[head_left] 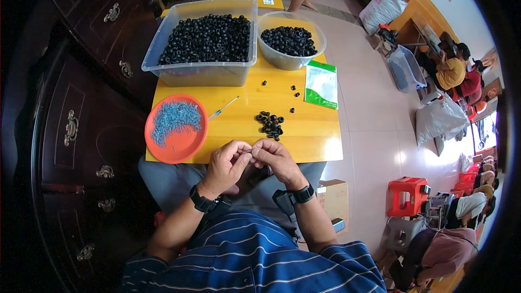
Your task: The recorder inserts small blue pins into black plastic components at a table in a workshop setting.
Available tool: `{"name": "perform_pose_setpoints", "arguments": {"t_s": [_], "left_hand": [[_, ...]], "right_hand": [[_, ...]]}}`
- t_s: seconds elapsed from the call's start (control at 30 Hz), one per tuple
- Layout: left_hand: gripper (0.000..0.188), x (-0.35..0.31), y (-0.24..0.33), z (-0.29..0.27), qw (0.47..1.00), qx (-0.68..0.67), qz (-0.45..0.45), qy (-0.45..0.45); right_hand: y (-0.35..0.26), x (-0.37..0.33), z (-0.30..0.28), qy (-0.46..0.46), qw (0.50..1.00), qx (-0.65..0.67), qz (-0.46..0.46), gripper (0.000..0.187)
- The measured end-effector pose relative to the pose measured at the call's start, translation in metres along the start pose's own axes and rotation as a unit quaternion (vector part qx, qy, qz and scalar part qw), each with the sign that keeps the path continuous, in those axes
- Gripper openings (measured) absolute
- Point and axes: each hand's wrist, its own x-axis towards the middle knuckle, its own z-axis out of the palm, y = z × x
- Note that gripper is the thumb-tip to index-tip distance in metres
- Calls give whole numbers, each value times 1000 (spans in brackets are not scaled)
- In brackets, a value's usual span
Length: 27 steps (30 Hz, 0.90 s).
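My left hand and my right hand meet fingertip to fingertip just off the near edge of the yellow table. Both are closed in a pinch around something small and dark, too hidden to name. Just beyond my right hand lies a small heap of black ring-like parts. To the left of my hands, a red plate holds many thin bluish pieces. Near the plate rests a slim tool with a pale blue handle and a thin metal shaft.
A large clear bin and a round clear tub, both full of black parts, stand at the back. A green-and-white packet lies at the right. Dark wooden drawers flank the left; a red stool and several people are rightward.
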Motion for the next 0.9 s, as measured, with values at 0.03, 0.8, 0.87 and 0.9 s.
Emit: {"name": "perform_pose_setpoints", "arguments": {"t_s": [0.03, 0.8, 0.87, 0.9], "left_hand": [[9, 0, 1, -3, 1000, 20, -5, -5], [11, -5, -27, -18, 991, -47, -123, 11], [8, -9, -37, -18, 993, -44, -105, 31], [8, -10, -35, -17, 993, -45, -106, 29]], "right_hand": [[0, 0, 0, 1, 1000, -3, -1, 15], [-23, -4, -24, 240, 890, -326, -208, 6], [-32, -4, -46, 302, 861, -362, -192, 7], [-37, -3, -54, 303, 860, -362, -191, 7]]}}
